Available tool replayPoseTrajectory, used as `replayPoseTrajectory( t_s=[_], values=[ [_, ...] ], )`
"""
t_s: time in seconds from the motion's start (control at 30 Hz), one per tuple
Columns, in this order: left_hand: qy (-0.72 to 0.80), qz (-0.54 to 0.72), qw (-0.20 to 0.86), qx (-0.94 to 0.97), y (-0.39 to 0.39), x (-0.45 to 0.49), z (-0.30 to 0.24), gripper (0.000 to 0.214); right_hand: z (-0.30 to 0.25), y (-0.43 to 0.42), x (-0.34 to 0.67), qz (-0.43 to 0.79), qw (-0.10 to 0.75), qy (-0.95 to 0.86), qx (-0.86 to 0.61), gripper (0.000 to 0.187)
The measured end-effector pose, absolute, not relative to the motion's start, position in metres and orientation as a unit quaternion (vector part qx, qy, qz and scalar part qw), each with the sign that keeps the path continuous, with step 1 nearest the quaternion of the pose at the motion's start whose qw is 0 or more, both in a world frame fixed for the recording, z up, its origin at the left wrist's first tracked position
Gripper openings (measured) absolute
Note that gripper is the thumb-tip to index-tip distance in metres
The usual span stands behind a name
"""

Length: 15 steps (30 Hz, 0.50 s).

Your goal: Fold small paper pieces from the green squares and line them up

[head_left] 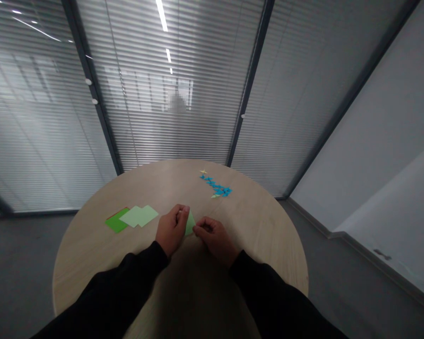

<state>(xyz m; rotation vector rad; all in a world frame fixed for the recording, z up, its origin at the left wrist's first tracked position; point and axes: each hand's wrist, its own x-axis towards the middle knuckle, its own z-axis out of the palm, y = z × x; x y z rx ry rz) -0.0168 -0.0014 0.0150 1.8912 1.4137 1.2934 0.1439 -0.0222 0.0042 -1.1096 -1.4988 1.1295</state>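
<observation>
A pale green piece of paper (190, 224) is held between my two hands over the near middle of the table. My left hand (172, 229) is closed on its left side, thumb on top, and covers part of the sheet. At the paper's right corner, the thumb and fingers of my right hand (215, 236) are pinched together. Beyond my hands lie several small folded blue paper stars (219, 190). A pale yellow folded piece (203, 172) sits at their far end, and a pale green one (215, 196) at the near end.
Left of my hands, pale green sheets (141, 215) overlap a brighter green sheet (116, 224) with an orange edge showing. Everything rests on a round wooden table (92, 263). Glass panels with blinds (176, 136) stand behind it, and a white wall (385, 165) is at the right.
</observation>
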Motion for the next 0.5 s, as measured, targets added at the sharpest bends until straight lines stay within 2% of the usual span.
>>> replayPoseTrajectory(
  t_s=[0.27, 0.5],
  values=[
    [0.514, 0.440, 0.215, 0.705, 0.002, -0.018, 0.017, 0.038, 0.003, -0.022, 0.144, 0.475, 0.462, -0.615, -0.428, 0.020],
    [0.509, 0.466, 0.213, 0.692, 0.001, -0.018, 0.012, 0.038, 0.013, -0.027, 0.148, 0.488, 0.397, -0.651, -0.425, 0.024]
  ],
)
